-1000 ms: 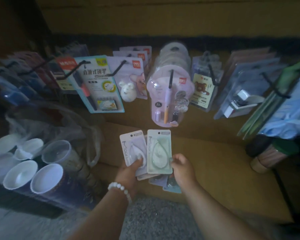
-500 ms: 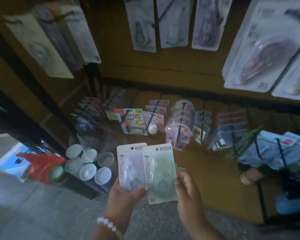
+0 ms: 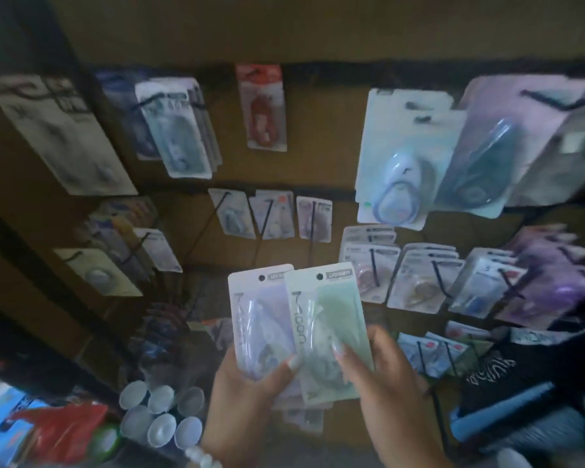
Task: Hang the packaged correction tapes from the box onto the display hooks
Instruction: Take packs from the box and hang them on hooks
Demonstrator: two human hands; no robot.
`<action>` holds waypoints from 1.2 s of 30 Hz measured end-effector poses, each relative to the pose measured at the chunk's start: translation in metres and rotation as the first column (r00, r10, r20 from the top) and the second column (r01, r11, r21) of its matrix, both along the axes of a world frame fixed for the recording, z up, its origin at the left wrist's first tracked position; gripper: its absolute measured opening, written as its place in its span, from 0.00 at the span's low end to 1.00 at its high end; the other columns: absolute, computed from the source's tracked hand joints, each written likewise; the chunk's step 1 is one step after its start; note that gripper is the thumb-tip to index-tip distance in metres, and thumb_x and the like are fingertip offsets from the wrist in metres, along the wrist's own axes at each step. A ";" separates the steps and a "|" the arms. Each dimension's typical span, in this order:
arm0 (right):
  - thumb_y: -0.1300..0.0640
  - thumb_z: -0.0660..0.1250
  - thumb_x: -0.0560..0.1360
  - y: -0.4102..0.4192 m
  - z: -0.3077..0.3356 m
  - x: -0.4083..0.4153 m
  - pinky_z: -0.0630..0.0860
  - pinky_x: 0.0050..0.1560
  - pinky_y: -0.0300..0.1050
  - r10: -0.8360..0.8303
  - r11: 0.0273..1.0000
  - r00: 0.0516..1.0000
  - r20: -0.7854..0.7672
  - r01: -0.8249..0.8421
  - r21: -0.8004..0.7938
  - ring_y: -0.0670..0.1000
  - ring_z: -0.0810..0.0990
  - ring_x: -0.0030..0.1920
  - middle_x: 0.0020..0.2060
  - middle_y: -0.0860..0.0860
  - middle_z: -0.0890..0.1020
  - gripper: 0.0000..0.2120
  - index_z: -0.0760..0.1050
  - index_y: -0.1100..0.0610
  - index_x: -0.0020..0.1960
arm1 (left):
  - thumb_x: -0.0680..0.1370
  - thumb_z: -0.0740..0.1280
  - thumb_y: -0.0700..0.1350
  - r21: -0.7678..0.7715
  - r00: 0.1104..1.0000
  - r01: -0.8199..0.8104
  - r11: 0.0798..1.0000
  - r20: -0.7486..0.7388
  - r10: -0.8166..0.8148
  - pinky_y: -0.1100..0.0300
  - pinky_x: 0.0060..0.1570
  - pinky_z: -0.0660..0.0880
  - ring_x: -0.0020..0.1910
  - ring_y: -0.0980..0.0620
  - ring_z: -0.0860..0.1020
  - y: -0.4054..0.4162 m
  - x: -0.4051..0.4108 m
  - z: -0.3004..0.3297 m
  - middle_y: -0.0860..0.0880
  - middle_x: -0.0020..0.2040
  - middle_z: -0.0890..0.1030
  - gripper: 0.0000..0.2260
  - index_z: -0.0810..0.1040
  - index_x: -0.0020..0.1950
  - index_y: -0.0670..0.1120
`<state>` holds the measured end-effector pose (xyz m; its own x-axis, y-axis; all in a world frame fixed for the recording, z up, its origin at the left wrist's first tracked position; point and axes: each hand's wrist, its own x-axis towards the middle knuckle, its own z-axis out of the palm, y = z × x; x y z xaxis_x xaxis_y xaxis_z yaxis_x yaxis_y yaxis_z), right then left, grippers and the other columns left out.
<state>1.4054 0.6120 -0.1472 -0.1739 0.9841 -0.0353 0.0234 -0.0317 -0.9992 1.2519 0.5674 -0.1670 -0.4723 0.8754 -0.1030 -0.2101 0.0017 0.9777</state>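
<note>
I hold a small stack of packaged correction tapes in front of the display wall. A lilac-white pack [image 3: 260, 319] is on the left, pinched by my left hand [image 3: 250, 400]. A pale green pack [image 3: 328, 319] overlaps it on the right, gripped by my right hand [image 3: 385, 383]. More packs lie behind these two, mostly hidden. Each pack has a round hang hole at its top. Black display hooks [image 3: 313, 224] stick out of the brown board above, most loaded with packs. No box is in view.
Rows of hanging stationery packs cover the board: large blue ones [image 3: 402, 157] upper right, small ones [image 3: 419, 282] to the right of my hands. Capped tubes [image 3: 159, 417] stand at lower left beside a red bag [image 3: 61, 427]. A dark shelf post [image 3: 21, 258] runs down the left.
My view has tilted up from the lowest shelf to the upper rows of hooks. Both hands have risen with the fanned packs, still held the same way.
</note>
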 end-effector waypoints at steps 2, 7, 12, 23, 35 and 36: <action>0.56 0.72 0.71 0.002 0.021 0.002 0.75 0.32 0.31 -0.007 1.000 1.000 -0.009 0.007 -0.018 0.47 0.83 0.38 0.37 0.48 0.84 0.04 0.78 0.54 0.44 | 0.57 0.79 0.51 0.026 0.999 0.041 0.999 0.011 -0.041 0.37 0.55 0.78 0.51 0.40 0.84 0.004 0.003 0.022 0.42 0.49 0.87 0.22 0.84 0.50 0.52; 0.52 0.71 0.68 0.003 0.071 -0.003 0.78 0.42 0.43 -0.049 0.998 0.998 -0.029 0.050 0.036 0.46 0.84 0.41 0.40 0.47 0.85 0.07 0.79 0.50 0.46 | 0.63 0.77 0.45 0.097 0.987 0.113 0.989 0.100 -0.122 0.44 0.52 0.79 0.51 0.39 0.84 0.012 0.001 0.078 0.41 0.52 0.86 0.18 0.84 0.52 0.50; 0.50 0.68 0.65 0.004 0.109 -0.011 0.76 0.35 0.35 -0.062 0.995 0.990 -0.125 0.071 0.065 0.44 0.84 0.39 0.40 0.45 0.85 0.11 0.79 0.50 0.46 | 0.65 0.76 0.47 0.102 0.986 0.141 0.985 0.071 -0.149 0.38 0.46 0.81 0.50 0.36 0.84 0.017 -0.009 0.121 0.38 0.53 0.85 0.22 0.81 0.58 0.46; 0.49 0.67 0.65 0.014 0.164 -0.033 0.74 0.31 0.29 -0.038 0.984 0.975 -0.219 0.075 0.163 0.38 0.82 0.36 0.36 0.41 0.84 0.12 0.78 0.52 0.46 | 0.68 0.73 0.49 0.104 0.992 0.124 0.987 -0.040 -0.121 0.52 0.40 0.82 0.49 0.44 0.85 0.020 -0.038 0.158 0.45 0.51 0.86 0.20 0.80 0.59 0.48; 0.51 0.67 0.75 0.041 0.167 -0.058 0.76 0.31 0.29 -0.063 0.987 0.986 -0.151 0.084 0.139 0.33 0.81 0.38 0.34 0.36 0.82 0.03 0.75 0.46 0.43 | 0.61 0.74 0.57 0.070 0.994 0.086 0.994 -0.070 -0.082 0.50 0.47 0.81 0.53 0.44 0.84 0.026 -0.057 0.160 0.45 0.55 0.84 0.31 0.77 0.62 0.49; 0.51 0.67 0.75 0.042 0.166 -0.059 0.76 0.31 0.29 -0.076 0.987 0.987 -0.145 0.095 0.132 0.34 0.81 0.38 0.34 0.37 0.82 0.03 0.75 0.46 0.43 | 0.61 0.74 0.58 0.069 0.994 0.089 0.994 -0.077 -0.083 0.49 0.49 0.81 0.54 0.44 0.83 0.026 -0.059 0.160 0.45 0.55 0.84 0.31 0.77 0.62 0.49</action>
<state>1.3465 0.6544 0.0184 -0.0829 0.9893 0.1200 -0.1128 0.1103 -0.9875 1.1933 0.5937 -0.0070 -0.3988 0.9170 -0.0058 -0.1394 -0.0544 0.9887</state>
